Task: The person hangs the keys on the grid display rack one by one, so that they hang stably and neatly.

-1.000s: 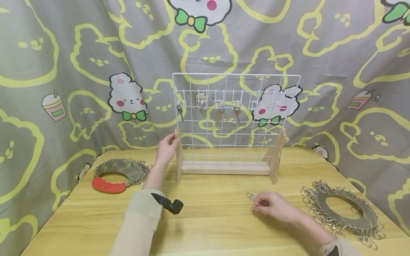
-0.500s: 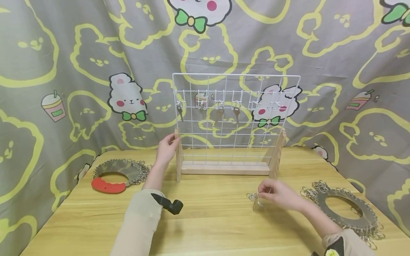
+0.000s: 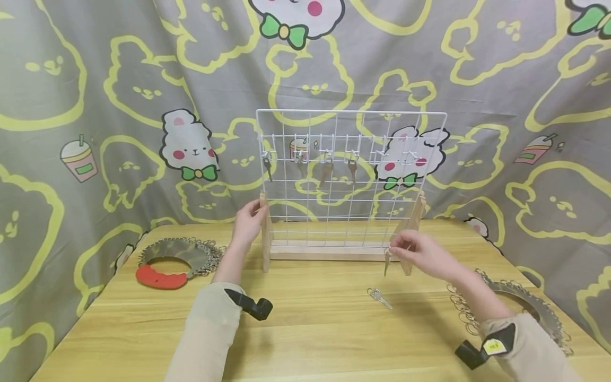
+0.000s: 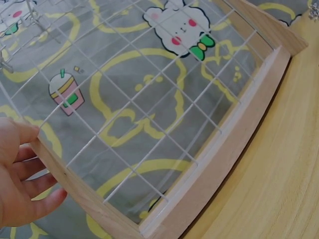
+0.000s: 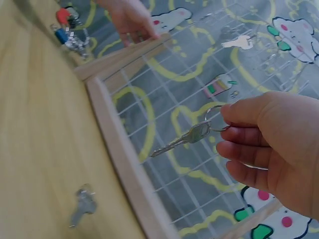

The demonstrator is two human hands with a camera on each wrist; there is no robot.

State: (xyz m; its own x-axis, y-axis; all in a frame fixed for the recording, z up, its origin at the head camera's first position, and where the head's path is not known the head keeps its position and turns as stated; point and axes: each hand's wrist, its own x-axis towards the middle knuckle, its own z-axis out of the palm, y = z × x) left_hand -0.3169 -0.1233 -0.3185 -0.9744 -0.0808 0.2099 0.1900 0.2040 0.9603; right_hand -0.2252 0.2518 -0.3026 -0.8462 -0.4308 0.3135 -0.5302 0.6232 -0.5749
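A white wire grid rack (image 3: 352, 110) on a wooden stand (image 3: 334, 253) is upright at the middle of the table. My left hand (image 3: 248, 222) grips the top of its left wooden post (image 3: 265, 239), thumb at the near side in the left wrist view. My right hand (image 3: 422, 254) pinches a split ring (image 5: 213, 110) between thumb and forefinger, and a key (image 5: 198, 133) dangles from it in front of the grid's lower right. On the table below lies another key with a ring (image 3: 380, 298). Several keys (image 3: 353, 168) hang from the rack's white hooks.
At left lies a round metal holder with a red grip (image 3: 162, 277), its edge lined with small rings. A metal hoop (image 3: 549, 313) with many rings lies at right, partly behind my right forearm. A patterned curtain (image 3: 229, 69) hangs behind the table.
My right hand has picked a key up from the table by its ring and raised it forward to the rack's lower right. The left hand has stayed on the post.
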